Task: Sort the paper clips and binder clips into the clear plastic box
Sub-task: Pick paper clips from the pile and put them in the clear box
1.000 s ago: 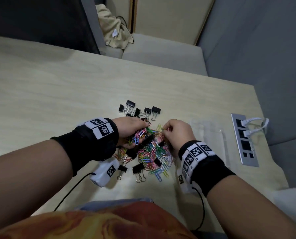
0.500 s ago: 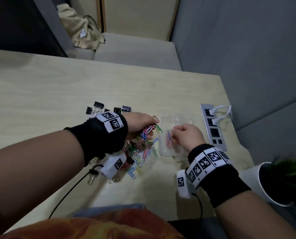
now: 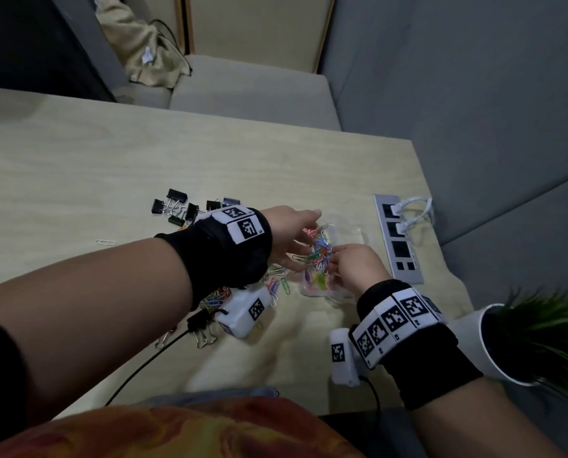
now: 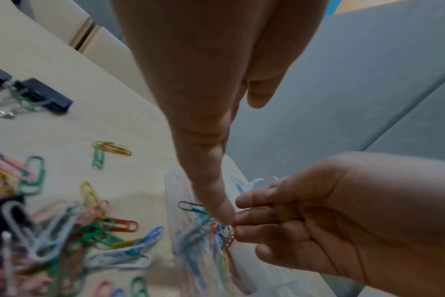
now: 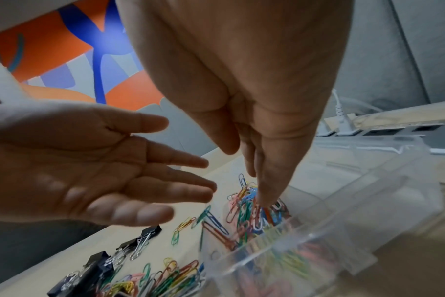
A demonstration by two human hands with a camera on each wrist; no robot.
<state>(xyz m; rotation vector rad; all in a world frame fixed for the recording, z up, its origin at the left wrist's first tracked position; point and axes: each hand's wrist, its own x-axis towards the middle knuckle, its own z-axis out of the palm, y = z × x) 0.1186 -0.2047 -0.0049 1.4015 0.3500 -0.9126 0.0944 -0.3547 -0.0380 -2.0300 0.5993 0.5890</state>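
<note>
Both hands are now sitting over the clear plastic box point(image 3: 348, 238), centre-right of head view, vs. over the pile 1 s ago; a batch of paper clips point(image 3: 320, 246) is going in. Left hand point(image 3: 289, 236) is lying open, fingers straight. Right hand point(image 3: 355, 266) is reaching fingertips into box clips; grip: cannot tell. Binder clips point(image 3: 176, 206) are waiting on bench point(image 3: 77, 166), left of centre.

A clear plastic box point(image 3: 348, 294) holding paper clips point(image 3: 320, 251) sits near the bench's point(image 3: 110, 166) right edge; loose clips point(image 3: 214, 299) lie left of it, binder clips point(image 3: 176, 206) behind those.
</note>
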